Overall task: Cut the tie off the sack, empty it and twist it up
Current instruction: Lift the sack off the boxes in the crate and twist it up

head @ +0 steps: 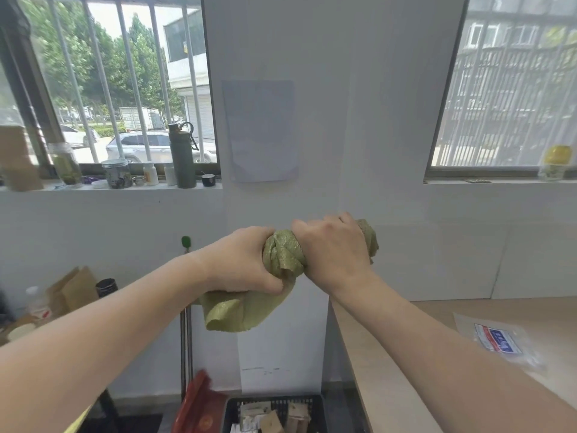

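Two fists in the head view clamp the green woven sack (282, 256) at mid-frame: left hand (243, 260) and right hand (334, 254), each grip curled tight round it, close together, likely to wring it into a twist. A loose flap hangs below, above the black basket (274, 400).

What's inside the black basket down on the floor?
The black basket holds small brownish boxes and pale packets. Whatever lies below them is covered, and the picture's edge cuts off the basket's near part.
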The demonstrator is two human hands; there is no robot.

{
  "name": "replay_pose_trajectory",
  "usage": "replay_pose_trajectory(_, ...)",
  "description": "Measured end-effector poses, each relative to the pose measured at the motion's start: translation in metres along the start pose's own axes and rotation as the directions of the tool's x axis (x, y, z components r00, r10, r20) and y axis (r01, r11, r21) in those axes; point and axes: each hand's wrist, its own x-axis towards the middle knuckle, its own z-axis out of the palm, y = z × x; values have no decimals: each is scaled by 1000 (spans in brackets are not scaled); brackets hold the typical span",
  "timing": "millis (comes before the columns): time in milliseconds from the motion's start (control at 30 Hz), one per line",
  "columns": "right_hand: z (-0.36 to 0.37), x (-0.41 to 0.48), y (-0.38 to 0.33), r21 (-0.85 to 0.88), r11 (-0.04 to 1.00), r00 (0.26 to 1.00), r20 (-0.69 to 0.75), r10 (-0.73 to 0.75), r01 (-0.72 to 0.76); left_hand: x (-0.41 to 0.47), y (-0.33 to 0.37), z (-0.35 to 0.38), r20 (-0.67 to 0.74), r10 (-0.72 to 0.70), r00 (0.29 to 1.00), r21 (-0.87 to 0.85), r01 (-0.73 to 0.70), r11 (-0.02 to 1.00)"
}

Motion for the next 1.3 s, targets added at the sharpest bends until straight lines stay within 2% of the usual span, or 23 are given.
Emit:
replay_pose_trajectory(33, 2, 1, 2, 47, 998, 999, 47, 27, -29, -2, -2, 3, -46, 42, 998, 183, -33, 982)
replay_pose_trajectory(100, 4, 3, 7, 127, 986, 989, 117, 94, -109, -4, -7, 13, -152, 178, 972, 552, -66, 831)
replay_pose_trajectory(167, 3, 5, 9, 189, 967, 976, 167, 137, -169, -5, -12, 24, -243, 349, 905, 716, -76, 694)
replay_pose_trajectory(300, 1, 8, 9, 269, 938, 943, 306, 131, -218, -6, -15, 30, -312, 532, 787, 778, -109, 619)
replay_pose_trajectory(500, 6, 9, 14, 337, 918, 929, 362, 79, -210, 5, -18, 25, -241, 533, 811, 809, -135, 571)
replay_pose_trajectory(567, 3, 7, 15, 309, 935, 930, 363, 53, -174, 10, -18, 25, -229, 488, 843, 781, -140, 609)
replay_pose_trajectory(600, 2, 6, 14, 294, 943, 936, 348, 45, -155, 13, -19, 25, -254, 445, 859, 743, -122, 659)
replay_pose_trajectory(700, -2, 3, 17, 199, 979, 972, 235, 6, -54, 19, -19, 17, -299, 255, 919, 456, -97, 885)
replay_pose_trajectory(767, -4, 2, 19, 117, 993, 979, 195, -53, 31, 23, -18, 11, -307, 211, 928, 293, -119, 949)
replay_pose_trajectory(900, -5, -2, 17, 79, 992, 962, 248, -112, 95, 31, -17, 2, -218, 108, 970, 80, -93, 992)
replay_pose_trajectory(1000, -3, -4, 16, 96, 989, 967, 221, -128, 109, 30, -16, 3, -139, 14, 990, -83, -26, 996)
replay_pose_trajectory(1167, 2, -6, 14, 102, 987, 968, 205, -145, 126, 22, -16, 7, -22, -86, 996, -249, 78, 965)
replay_pose_trajectory(1300, 5, -5, 10, 108, 986, 981, 132, -141, 127, 16, -14, 5, 72, -80, 994, -280, 97, 955)
